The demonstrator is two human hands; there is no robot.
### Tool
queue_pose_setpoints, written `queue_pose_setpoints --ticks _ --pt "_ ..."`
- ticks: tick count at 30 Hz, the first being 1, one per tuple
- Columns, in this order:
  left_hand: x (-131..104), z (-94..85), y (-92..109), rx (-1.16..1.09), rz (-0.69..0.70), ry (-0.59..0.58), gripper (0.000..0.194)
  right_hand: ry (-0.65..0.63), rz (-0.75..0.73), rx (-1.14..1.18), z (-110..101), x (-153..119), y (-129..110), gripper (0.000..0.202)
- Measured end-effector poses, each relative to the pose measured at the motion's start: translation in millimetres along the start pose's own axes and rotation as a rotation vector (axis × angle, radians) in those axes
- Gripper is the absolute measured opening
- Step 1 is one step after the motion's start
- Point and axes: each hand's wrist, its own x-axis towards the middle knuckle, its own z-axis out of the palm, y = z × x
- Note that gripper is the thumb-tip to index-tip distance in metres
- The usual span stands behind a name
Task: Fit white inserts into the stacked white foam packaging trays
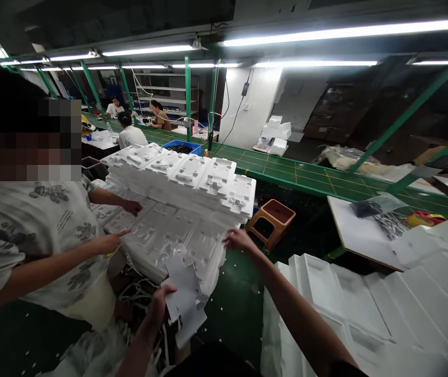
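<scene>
"Where does my feed look from?"
"The wearer's head. I face forward and down: left hand point(160, 302) and right hand point(240, 241) near, foam trays point(161, 225) beyond, green conveyor point(302, 174) far."

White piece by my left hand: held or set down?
Held: the white piece is in the left hand, thumb over its near edge.

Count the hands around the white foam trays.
4: your left hand, gripping a pale panel; your right hand, beside the foam trays; a co-worker's far hand and near hand. Others may be hidden.
</scene>
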Motion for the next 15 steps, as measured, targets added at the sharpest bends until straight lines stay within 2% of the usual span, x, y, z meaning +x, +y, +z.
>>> queue_pose_setpoints --ticks 1,2,3,6,9,11,15 --pt "-1.8 -7.1 7.3 0.017 0.022 0.014 0.018 0.08 0.01 0.012 7.6 16.1 -4.9 0.05" --pt "-3.6 -13.4 10.5 0.025 0.03 0.018 0.02 0.106 0.015 0.032 21.3 24.4 -3.4 0.049" --pt "-5.3 -18.8 10.0 0.018 0.024 0.014 0.023 0.067 0.003 0.038 39.9 24.7 4.0 0.05" --pt "-8.3 -29.8 -6.1 -0.068 -0.042 -0.03 0.03 -0.158 -0.071 0.009 107.9 -9.2 47.3 0.066" --pt "-12.8 -32.0 -22.5 -0.154 -0.086 -0.069 0.03 -0.19 0.031 0.155 156.2 -50.3 83.2 0.06" --pt "-16.9 -29.2 -24.5 -0.211 -0.108 -0.121 0.031 -0.151 0.121 0.291 167.6 -62.6 90.0 0.053" --pt "-15.7 -22.2 -13.3 -0.28 -0.167 -0.224 0.041 -0.074 0.2 0.294 162.8 -62.3 80.6 0.049"
